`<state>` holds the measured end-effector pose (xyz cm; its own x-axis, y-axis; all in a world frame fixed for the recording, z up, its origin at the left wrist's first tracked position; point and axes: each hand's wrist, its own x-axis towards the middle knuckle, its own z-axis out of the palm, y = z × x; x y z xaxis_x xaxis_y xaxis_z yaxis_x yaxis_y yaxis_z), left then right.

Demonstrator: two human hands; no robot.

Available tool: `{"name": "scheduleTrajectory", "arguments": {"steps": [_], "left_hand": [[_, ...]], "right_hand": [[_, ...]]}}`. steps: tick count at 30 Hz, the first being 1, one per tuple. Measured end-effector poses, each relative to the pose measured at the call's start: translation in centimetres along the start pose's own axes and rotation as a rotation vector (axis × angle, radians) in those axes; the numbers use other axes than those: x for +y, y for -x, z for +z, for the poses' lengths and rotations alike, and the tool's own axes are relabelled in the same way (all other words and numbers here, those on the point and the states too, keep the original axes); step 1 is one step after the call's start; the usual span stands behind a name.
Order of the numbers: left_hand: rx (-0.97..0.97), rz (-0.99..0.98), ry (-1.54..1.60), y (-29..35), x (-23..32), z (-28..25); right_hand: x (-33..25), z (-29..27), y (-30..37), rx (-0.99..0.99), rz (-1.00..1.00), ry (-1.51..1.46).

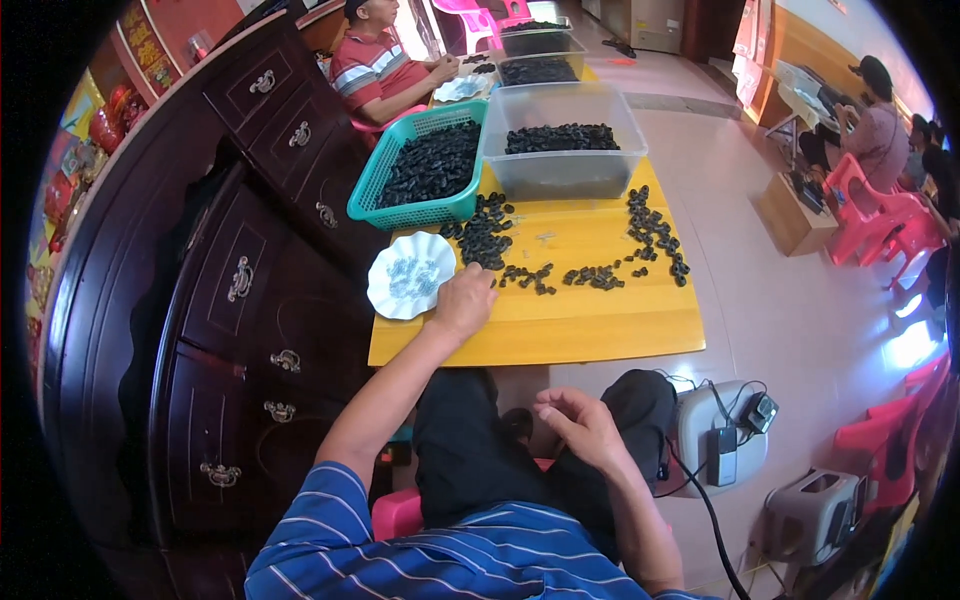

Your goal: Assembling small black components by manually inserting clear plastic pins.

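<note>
My left hand rests at the front of the yellow table, its fingers curled down against the near end of a heap of small black ring-like parts. What its fingertips hold, if anything, is hidden. Just left of it lies a white wavy-rimmed dish with many tiny clear pieces inside. Above my lap, short of the table edge, my right hand is half closed, thumb and forefinger brought together. Anything between them is too small to make out. Loose black parts lie in a band across the table's middle.
A green basket and a clear plastic tub, both holding black parts, stand behind. More black parts lie at right. A dark drawer cabinet borders the left. A person in red sits beyond; others sit at right.
</note>
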<state>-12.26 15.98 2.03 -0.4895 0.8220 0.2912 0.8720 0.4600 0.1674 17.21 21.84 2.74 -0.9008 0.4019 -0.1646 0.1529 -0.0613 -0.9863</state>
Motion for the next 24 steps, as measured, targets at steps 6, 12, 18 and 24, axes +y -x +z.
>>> {"name": "scheduleTrajectory", "arguments": {"steps": [6, 12, 18, 24], "left_hand": [[0.02, -0.019, -0.003, -1.2, -0.1, 0.6], [0.041, -0.052, 0.073, -0.9, 0.7, -0.4], [-0.083, 0.213, 0.614, 4.2, 7.8, -5.5], [-0.14, 0.401, 0.687, 6.6, 11.7, -6.6]], "right_hand": [[0.7, -0.1, -0.2, -0.037, 0.032, -0.041], [1.2, -0.2, -0.4, -0.028, 0.011, -0.126], [0.6, -0.5, -0.5, 0.039, -0.041, -0.315], [0.6, -0.8, -0.7, 0.042, 0.05, -0.725]]}}
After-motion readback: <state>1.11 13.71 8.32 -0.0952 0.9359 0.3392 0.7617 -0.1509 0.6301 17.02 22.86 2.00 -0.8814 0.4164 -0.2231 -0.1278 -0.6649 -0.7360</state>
